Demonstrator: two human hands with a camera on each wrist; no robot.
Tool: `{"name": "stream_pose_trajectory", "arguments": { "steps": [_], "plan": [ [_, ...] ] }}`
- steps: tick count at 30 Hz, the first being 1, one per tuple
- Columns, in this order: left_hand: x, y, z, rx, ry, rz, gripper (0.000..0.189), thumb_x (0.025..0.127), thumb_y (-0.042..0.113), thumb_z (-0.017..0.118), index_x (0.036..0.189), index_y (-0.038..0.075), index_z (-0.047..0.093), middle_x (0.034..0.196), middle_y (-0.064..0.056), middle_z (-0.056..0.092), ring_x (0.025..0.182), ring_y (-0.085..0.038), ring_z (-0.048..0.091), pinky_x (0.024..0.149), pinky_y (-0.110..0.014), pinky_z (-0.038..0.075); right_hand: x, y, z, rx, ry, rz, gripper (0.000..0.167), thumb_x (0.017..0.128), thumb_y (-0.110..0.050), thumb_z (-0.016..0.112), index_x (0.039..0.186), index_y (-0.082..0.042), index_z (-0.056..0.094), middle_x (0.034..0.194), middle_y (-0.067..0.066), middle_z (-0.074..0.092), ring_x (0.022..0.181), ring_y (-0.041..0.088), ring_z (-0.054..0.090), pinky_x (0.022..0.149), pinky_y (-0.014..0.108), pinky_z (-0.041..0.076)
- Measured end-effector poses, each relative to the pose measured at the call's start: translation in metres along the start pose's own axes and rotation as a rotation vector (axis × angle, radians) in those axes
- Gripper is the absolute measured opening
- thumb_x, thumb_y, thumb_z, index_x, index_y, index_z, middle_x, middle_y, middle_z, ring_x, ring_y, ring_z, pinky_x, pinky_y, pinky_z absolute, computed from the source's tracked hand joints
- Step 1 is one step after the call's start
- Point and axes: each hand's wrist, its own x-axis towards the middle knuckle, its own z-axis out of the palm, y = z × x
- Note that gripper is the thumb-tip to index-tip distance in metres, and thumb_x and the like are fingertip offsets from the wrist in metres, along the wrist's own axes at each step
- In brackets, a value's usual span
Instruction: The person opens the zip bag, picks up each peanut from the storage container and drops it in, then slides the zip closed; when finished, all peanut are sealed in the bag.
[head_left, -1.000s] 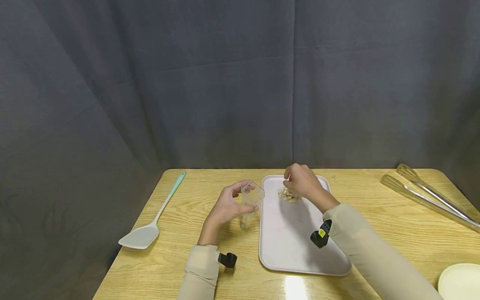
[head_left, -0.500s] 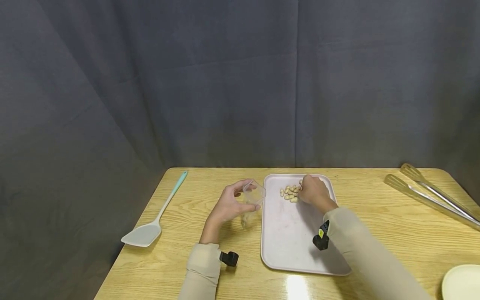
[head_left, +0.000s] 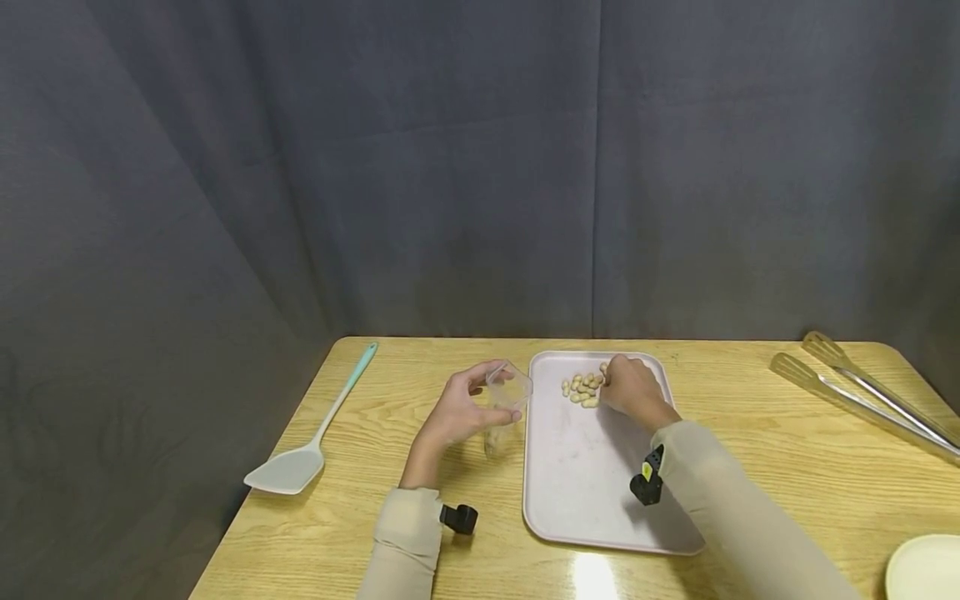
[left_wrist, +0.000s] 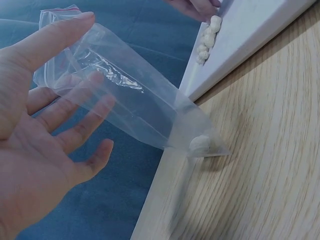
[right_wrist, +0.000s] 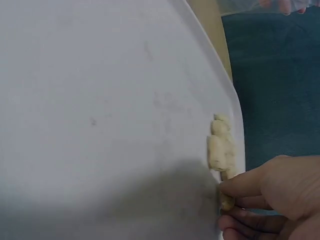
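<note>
My left hand (head_left: 467, 410) grips the mouth of a clear zip-lock bag (left_wrist: 135, 85) between thumb and fingers, holding it spread at the left of the tray. The bag hangs down, and a peanut (left_wrist: 201, 144) lies in its bottom corner, near the wood. My right hand (head_left: 633, 389) is low over the far part of the pale tray (head_left: 581, 483), beside a small heap of peanuts (head_left: 582, 390). In the right wrist view its thumb and fingers pinch a peanut (right_wrist: 227, 201) at the end of the heap. The fingertips are partly hidden in the head view.
A spatula (head_left: 288, 471) with a mint handle lies on the wooden table (head_left: 360, 542) at the left. Metal tongs (head_left: 862, 400) rest at the far right. A cream plate (head_left: 926, 571) is at the right front. A dark curtain (head_left: 450, 167) hangs behind the table.
My right hand has come down from above the peanuts to their right side and now pinches one. The left hand and the bag have stayed nearly still. The head view has shifted slightly.
</note>
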Motion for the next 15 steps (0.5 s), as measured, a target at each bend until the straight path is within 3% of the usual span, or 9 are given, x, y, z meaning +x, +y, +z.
{"name": "stream_pose_trajectory", "arguments": {
  "steps": [3,6,10,15],
  "plan": [
    [0.001,-0.003,0.0,0.002,-0.004,0.002,0.069,0.08,0.004,0.081,0.141,-0.002,0.05,0.13,-0.022,0.061,0.123,-0.039,0.049,0.107,-0.059,0.031,-0.001,-0.002,-0.007,-0.001,0.012,-0.051,0.024,0.082,0.0,0.067,0.06,-0.006,0.06,0.057,-0.001,0.046,0.054,0.016,0.041,0.049,0.028,0.032],
    [0.005,-0.015,0.002,-0.003,-0.002,-0.004,0.071,0.08,0.004,0.081,0.143,-0.001,0.049,0.132,-0.021,0.06,0.124,-0.039,0.048,0.109,-0.06,0.029,-0.002,-0.012,-0.017,0.003,0.051,-0.132,0.017,0.081,0.001,0.068,0.064,-0.003,0.066,0.062,0.001,0.056,0.058,0.017,0.045,0.053,0.031,0.038],
    [0.01,-0.035,0.004,-0.001,0.012,0.0,0.074,0.079,0.006,0.083,0.145,0.002,0.048,0.133,-0.017,0.061,0.125,-0.036,0.048,0.11,-0.061,0.028,-0.006,-0.037,-0.032,0.03,0.092,-0.229,0.01,0.083,0.0,0.069,0.074,-0.001,0.073,0.078,0.008,0.069,0.067,0.022,0.056,0.062,0.039,0.048],
    [0.013,-0.04,0.005,0.004,0.021,0.014,0.073,0.079,0.011,0.085,0.143,0.007,0.052,0.129,-0.011,0.064,0.123,-0.031,0.051,0.109,-0.058,0.03,-0.017,-0.075,-0.045,0.055,0.122,-0.343,0.007,0.086,-0.003,0.07,0.079,-0.002,0.074,0.083,0.01,0.071,0.067,0.022,0.06,0.063,0.04,0.052]
  ]
}}
